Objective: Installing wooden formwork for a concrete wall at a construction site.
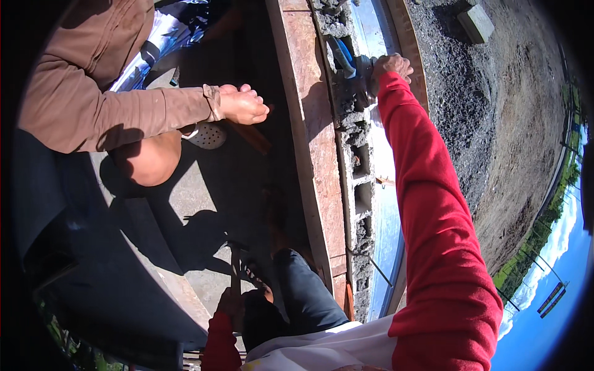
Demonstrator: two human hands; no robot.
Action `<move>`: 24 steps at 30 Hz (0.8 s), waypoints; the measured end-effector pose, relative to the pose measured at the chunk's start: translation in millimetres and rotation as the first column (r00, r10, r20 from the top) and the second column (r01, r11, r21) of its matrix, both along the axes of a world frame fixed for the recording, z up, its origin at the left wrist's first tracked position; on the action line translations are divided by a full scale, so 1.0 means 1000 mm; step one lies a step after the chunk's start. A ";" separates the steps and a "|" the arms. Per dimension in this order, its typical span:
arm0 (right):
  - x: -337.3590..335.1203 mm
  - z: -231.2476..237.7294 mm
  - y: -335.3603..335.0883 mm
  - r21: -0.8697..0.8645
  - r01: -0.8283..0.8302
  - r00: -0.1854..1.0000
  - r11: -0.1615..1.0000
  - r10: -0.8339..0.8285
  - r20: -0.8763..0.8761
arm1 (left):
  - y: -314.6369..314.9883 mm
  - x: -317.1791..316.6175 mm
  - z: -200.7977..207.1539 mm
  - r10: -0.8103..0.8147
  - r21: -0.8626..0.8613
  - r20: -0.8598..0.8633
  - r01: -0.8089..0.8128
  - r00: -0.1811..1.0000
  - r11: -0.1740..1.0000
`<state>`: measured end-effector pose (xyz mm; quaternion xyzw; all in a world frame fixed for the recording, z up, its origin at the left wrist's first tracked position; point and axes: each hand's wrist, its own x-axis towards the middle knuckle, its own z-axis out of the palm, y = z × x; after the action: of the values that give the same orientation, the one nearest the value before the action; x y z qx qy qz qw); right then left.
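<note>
Nearest the body, the left hand point(229, 302) is wrapped around a wooden-handled hammer point(236, 271) beside dark-trousered legs point(303, 290); a loose swing could strike a shin. Farther out, a thin dark metal rod point(382, 274) juts from the grey hollow-block wall point(364, 196) and might snag clothing. Beyond, the right hand point(392, 65) curls at a brown wooden board point(408, 31), its grip unclear; slipping could scrape knuckles on rough blocks.

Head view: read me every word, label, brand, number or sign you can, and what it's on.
No readable text anywhere.
Hammer: no legible marking.
Red sleeve: none visible.
White shirt: none legible.
Dark rectangular object against the sky: too small to read.
</note>
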<state>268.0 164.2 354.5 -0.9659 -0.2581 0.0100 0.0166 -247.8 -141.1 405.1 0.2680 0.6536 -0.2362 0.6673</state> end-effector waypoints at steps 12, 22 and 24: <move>-0.091 0.145 -0.186 0.750 0.206 0.680 0.629 0.459 -0.572 | -0.059 -0.087 0.039 0.061 0.149 0.134 -0.082 0.989 0.985; -0.263 0.215 -0.517 0.495 0.499 0.294 0.712 0.398 -0.869 | -0.189 -0.193 0.098 0.190 0.097 0.175 -0.208 0.966 0.973; -0.270 0.212 -0.558 0.438 0.286 0.416 0.852 0.302 -0.858 | -0.216 -0.199 0.103 0.278 0.012 0.263 -0.291 0.924 0.957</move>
<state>-2.1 -394.1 566.7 -0.7580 -0.2040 0.4599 0.4151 -446.3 -357.3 507.7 0.2157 0.5987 -0.0832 0.7669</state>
